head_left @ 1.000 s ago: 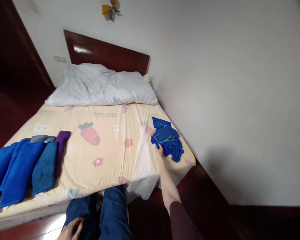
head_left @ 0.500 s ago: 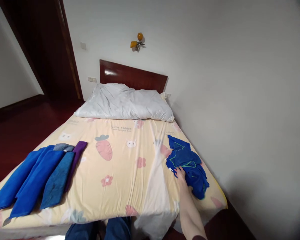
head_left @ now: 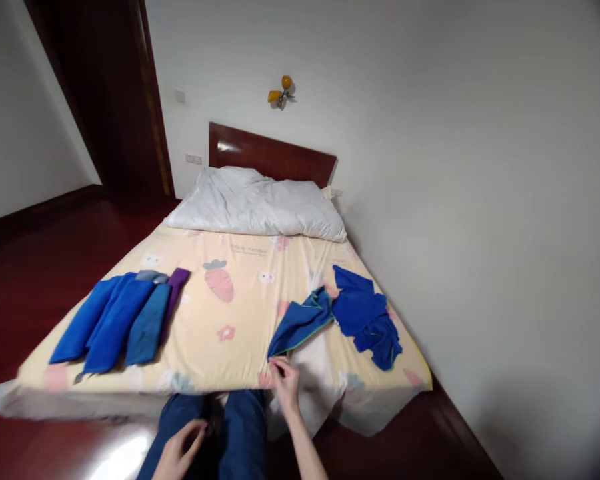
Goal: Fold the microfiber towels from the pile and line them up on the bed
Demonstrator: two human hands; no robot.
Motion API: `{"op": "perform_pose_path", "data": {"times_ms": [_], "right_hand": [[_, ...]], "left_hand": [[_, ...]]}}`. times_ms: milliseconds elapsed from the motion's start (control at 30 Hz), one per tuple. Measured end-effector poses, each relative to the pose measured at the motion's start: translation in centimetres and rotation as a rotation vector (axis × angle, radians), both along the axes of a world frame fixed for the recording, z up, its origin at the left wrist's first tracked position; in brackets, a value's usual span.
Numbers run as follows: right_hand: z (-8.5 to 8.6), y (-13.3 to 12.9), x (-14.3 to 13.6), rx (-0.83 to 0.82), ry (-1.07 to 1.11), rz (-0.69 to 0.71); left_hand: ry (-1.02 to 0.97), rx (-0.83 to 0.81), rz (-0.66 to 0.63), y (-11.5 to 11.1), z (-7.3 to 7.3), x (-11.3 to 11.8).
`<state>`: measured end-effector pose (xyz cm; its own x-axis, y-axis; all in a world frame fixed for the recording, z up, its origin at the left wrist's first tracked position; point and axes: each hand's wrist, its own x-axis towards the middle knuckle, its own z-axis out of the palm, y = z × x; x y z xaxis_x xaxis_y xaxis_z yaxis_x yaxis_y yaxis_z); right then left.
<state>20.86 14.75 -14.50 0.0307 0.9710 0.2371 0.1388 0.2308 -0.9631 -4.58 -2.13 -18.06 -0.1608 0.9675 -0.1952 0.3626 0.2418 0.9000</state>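
Observation:
My right hand (head_left: 286, 383) pinches one corner of a blue cloth with green edging (head_left: 303, 323), near the front of the bed. The cloth stretches back from my fingers and lies bunched at its far end, beside a crumpled heap of darker blue cloths (head_left: 363, 310). My left hand (head_left: 180, 450) hovers over my legs, fingers loosely curved and apart, with nothing in it. On the left of the bed lie several folded cloths: bright blue ones (head_left: 120, 327), a teal one (head_left: 150, 325), a grey one (head_left: 151, 275) and a purple one (head_left: 176, 293).
The bed has a yellow patterned sheet (head_left: 245, 313), partly pulled up at the front with pale fabric showing. A folded grey-white quilt (head_left: 260, 207) lies before the dark wooden headboard (head_left: 275, 157). A wall (head_left: 455, 233) runs along the right side.
My right hand has taken the green-edged cloth from the heap and drawn it left and toward me. My left hand has come into view. The camera view has shifted slightly.

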Motion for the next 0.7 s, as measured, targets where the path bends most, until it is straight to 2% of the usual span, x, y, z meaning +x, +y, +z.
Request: {"op": "perform_pose_path", "data": {"times_ms": [100,167,200,300,400,467,567,700], "right_hand": [[-1.0,-10.0,-7.5,-0.162,0.141,0.091],[-0.2,-14.2,-10.5,-0.229,0.198,0.138],[0.3,-15.2,-11.4,-0.241,0.207,0.161],[1.8,-15.4,-11.5,-0.22,0.177,0.254],[2.5,-14.2,-10.5,-0.184,0.13,0.362],[2.5,-14.0,-10.6,-0.154,0.087,0.381],[2.2,-14.8,-11.6,-0.127,0.01,0.316],[1.6,-15.9,-12.4,-0.057,-0.165,0.136]], "left_hand": [[-0.055,0.11,0.015,-0.1,3.5,2.1],[-0.098,0.152,0.018,-0.4,4.6,2.8],[-0.106,0.153,0.051,-0.6,4.8,2.8],[-0.17,0.122,0.111,-1.6,4.8,2.2],[-0.197,0.095,0.066,-2.5,4.6,1.2],[-0.175,0.1,0.05,-3.0,4.6,0.5],[-0.122,0.125,0.102,-3.7,4.9,-0.4],[-0.005,0.187,0.143,-4.6,5.7,-1.8]]}}
